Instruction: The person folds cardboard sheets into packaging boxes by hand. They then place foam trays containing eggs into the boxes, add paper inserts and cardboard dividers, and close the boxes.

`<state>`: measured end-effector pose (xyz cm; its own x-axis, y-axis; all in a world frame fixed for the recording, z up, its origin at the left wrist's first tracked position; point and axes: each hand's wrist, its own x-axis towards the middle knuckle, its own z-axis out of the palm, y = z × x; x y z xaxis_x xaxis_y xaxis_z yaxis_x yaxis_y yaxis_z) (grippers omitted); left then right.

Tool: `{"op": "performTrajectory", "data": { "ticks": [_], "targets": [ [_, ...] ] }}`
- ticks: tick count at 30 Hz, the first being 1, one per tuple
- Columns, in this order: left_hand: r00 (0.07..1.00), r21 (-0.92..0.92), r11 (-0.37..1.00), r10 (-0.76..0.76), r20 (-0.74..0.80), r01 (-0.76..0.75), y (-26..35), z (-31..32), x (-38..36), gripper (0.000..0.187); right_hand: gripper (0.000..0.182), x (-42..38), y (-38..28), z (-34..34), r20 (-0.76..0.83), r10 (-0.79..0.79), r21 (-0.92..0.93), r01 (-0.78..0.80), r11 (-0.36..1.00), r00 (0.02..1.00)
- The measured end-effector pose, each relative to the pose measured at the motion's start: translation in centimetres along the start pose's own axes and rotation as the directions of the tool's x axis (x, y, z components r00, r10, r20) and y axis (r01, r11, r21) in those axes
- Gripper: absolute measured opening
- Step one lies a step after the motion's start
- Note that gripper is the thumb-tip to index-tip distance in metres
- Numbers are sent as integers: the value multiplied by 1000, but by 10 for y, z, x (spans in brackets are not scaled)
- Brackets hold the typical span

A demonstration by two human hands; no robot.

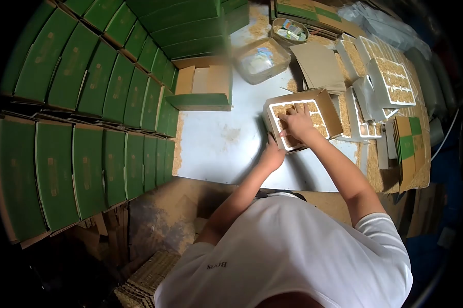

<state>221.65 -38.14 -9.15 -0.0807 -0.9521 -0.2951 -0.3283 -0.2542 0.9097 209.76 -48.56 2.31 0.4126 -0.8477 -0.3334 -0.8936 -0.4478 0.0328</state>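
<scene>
An open cardboard box (335,110) stands on the white tabletop, a little right of centre. Inside it sits a white compartment tray (270,115) filled with tan, shavings-like material (317,122). My left hand (273,155) grips the box at its near left corner, fingers along the outer wall. Palm down, my right hand (297,124) lies on the tray with its fingers spread over the filling. What is under that palm is hidden.
Stacked green boxes (87,77) wall the left side. An open green-edged box (200,101) and a plastic tub (262,61) stand behind. At right are filled white trays (393,82) and flat cardboard (316,61). The table's front edge (252,186) lies near me.
</scene>
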Motion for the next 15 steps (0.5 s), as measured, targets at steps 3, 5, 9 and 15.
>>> {"op": "performTrajectory", "data": {
  "ticks": [3,5,9,15],
  "targets": [
    [999,84,996,-28,21,27,10,-4,0,87,92,2,-14,-11,-63,74,-96,-80,992,995],
    [996,96,993,-73,50,68,24,-10,-4,87,105,7,-11,1,-106,112,-52,-118,992,988],
    [998,104,994,-35,56,29,15,-12,-5,82,99,12,-11,-14,12,26,-24,-26,999,1000],
    [995,-27,995,96,36,-95,41,-23,-16,65,86,18,-7,-15,11,-52,-32,52,998,999]
  ]
}}
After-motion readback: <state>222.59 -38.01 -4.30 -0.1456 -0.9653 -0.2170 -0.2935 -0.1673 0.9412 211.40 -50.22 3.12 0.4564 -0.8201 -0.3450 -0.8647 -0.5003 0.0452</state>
